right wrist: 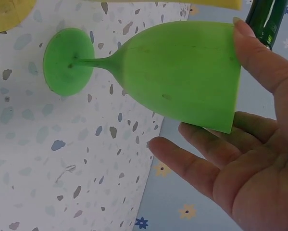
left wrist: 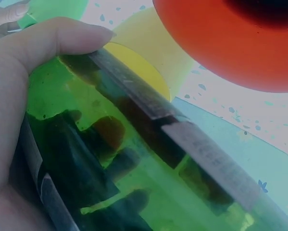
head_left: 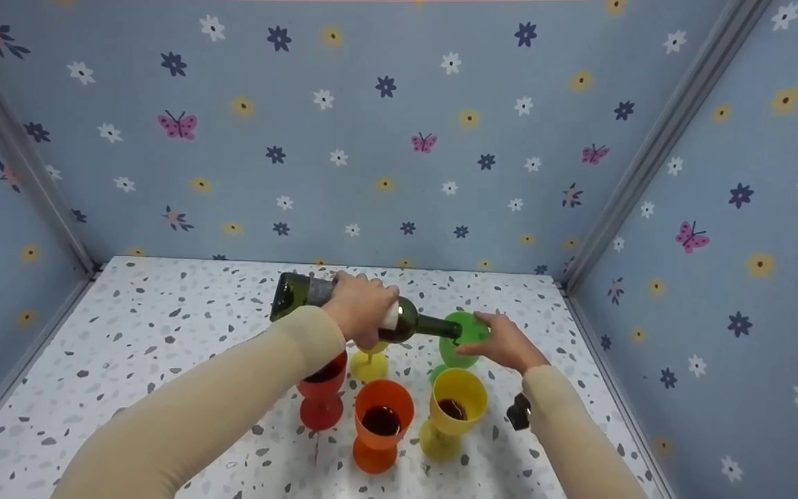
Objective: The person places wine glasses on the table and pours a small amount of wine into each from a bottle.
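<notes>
My left hand (head_left: 363,305) grips a green glass wine bottle (head_left: 291,294) around its labelled body. The bottle lies nearly level, its neck pointing right, with the mouth at the rim of a green goblet (head_left: 456,357). In the left wrist view the bottle (left wrist: 168,192) fills much of the frame, thumb along its label. My right hand (head_left: 510,343) holds the green goblet by the top of its bowl. The right wrist view shows the thumb on one side of the rim and fingers at the other; the goblet's foot (right wrist: 67,62) stands on the table.
Nearer me stand a red goblet (head_left: 321,410), an orange goblet (head_left: 375,454) and a yellow goblet (head_left: 472,388), each with dark liquid. Another yellow goblet (head_left: 369,367) is partly hidden under the bottle. A small black object (head_left: 519,412) lies by my right forearm. Flowered walls enclose the speckled table.
</notes>
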Demonstrator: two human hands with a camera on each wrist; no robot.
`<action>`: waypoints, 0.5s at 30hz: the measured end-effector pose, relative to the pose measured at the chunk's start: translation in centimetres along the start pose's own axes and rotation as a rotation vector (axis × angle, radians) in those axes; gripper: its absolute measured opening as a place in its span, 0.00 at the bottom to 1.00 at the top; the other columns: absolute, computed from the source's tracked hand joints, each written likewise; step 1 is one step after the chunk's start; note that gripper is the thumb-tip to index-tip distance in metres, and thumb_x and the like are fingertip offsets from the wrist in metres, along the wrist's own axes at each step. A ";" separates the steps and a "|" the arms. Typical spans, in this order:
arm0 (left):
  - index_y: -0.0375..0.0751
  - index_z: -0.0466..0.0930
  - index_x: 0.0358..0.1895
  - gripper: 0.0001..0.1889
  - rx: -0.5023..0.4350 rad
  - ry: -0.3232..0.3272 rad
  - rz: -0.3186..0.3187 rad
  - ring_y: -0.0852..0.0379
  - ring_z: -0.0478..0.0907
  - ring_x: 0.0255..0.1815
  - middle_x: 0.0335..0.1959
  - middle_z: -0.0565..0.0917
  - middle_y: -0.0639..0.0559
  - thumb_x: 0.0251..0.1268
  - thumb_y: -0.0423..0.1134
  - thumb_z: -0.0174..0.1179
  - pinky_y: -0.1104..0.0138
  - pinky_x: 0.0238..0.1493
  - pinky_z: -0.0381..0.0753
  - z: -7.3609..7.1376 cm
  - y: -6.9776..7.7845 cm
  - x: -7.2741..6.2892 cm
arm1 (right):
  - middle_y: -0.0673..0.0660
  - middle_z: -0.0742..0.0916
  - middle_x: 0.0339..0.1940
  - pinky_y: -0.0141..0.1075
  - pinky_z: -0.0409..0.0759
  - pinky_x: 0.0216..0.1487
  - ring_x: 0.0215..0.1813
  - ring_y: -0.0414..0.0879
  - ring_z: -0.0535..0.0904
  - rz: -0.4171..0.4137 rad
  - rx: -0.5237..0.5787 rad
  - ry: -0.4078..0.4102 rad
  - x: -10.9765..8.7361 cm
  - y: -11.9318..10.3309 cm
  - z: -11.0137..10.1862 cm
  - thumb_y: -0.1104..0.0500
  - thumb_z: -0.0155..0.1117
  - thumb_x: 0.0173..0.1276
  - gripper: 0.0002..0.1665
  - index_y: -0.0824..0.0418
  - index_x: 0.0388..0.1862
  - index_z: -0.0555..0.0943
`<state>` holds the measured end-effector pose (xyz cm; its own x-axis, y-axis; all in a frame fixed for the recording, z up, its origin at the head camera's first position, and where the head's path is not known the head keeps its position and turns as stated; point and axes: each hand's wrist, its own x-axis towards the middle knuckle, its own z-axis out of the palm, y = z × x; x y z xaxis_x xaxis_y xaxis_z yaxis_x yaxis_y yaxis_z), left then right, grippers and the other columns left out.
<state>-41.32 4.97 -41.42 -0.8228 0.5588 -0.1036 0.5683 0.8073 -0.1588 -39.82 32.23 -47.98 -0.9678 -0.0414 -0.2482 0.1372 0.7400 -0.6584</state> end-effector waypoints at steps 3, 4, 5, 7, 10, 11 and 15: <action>0.45 0.73 0.56 0.36 0.007 -0.003 -0.002 0.44 0.78 0.40 0.42 0.82 0.45 0.39 0.48 0.76 0.42 0.48 0.76 0.1 0.0 -0.1 | 0.64 0.72 0.71 0.56 0.68 0.67 0.66 0.57 0.72 -0.016 -0.007 -0.005 -0.1 0.1 0.1 0.48 0.78 0.56 0.53 0.63 0.75 0.64; 0.45 0.73 0.56 0.35 0.003 -0.003 -0.001 0.44 0.78 0.40 0.42 0.82 0.45 0.40 0.48 0.76 0.41 0.48 0.76 0.1 0.1 -0.1 | 0.64 0.72 0.71 0.56 0.67 0.67 0.66 0.57 0.72 -0.020 -0.007 -0.008 -0.2 0.1 0.2 0.48 0.78 0.56 0.53 0.63 0.75 0.64; 0.45 0.73 0.56 0.35 -0.001 -0.006 -0.001 0.44 0.78 0.40 0.42 0.82 0.45 0.40 0.48 0.76 0.41 0.48 0.75 0.2 0.1 -0.2 | 0.64 0.72 0.71 0.55 0.67 0.67 0.67 0.57 0.71 -0.022 -0.008 -0.008 -0.2 0.2 0.2 0.49 0.78 0.56 0.53 0.63 0.75 0.64; 0.44 0.74 0.56 0.34 -0.009 -0.008 0.000 0.45 0.78 0.40 0.42 0.82 0.46 0.40 0.48 0.76 0.41 0.49 0.75 0.2 0.1 -0.2 | 0.64 0.71 0.72 0.56 0.67 0.67 0.67 0.56 0.71 -0.021 -0.007 -0.010 -0.3 0.2 0.3 0.49 0.78 0.57 0.52 0.63 0.76 0.63; 0.44 0.74 0.56 0.35 -0.016 -0.010 0.002 0.45 0.77 0.39 0.42 0.82 0.45 0.40 0.48 0.76 0.41 0.49 0.75 0.2 0.1 -0.2 | 0.63 0.71 0.72 0.55 0.67 0.67 0.66 0.56 0.72 -0.014 0.001 -0.013 -0.4 0.2 0.4 0.48 0.78 0.56 0.53 0.63 0.76 0.63; 0.44 0.74 0.56 0.35 -0.015 -0.010 0.002 0.45 0.77 0.39 0.42 0.82 0.45 0.40 0.48 0.76 0.41 0.49 0.75 0.2 0.1 -0.2 | 0.64 0.72 0.71 0.55 0.67 0.67 0.66 0.55 0.72 -0.014 0.001 -0.011 -0.4 0.2 0.4 0.48 0.78 0.56 0.53 0.63 0.76 0.64; 0.44 0.74 0.57 0.36 -0.010 -0.012 0.004 0.45 0.77 0.39 0.41 0.82 0.45 0.39 0.48 0.76 0.42 0.48 0.75 0.0 0.0 0.0 | 0.63 0.73 0.70 0.55 0.68 0.66 0.63 0.54 0.74 -0.012 0.002 -0.007 -0.2 0.1 0.1 0.48 0.78 0.56 0.53 0.62 0.76 0.64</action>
<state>-41.29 4.95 -41.37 -0.8207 0.5594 -0.1159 0.5712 0.8072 -0.1491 -39.55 32.21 -48.06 -0.9679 -0.0545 -0.2452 0.1263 0.7381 -0.6627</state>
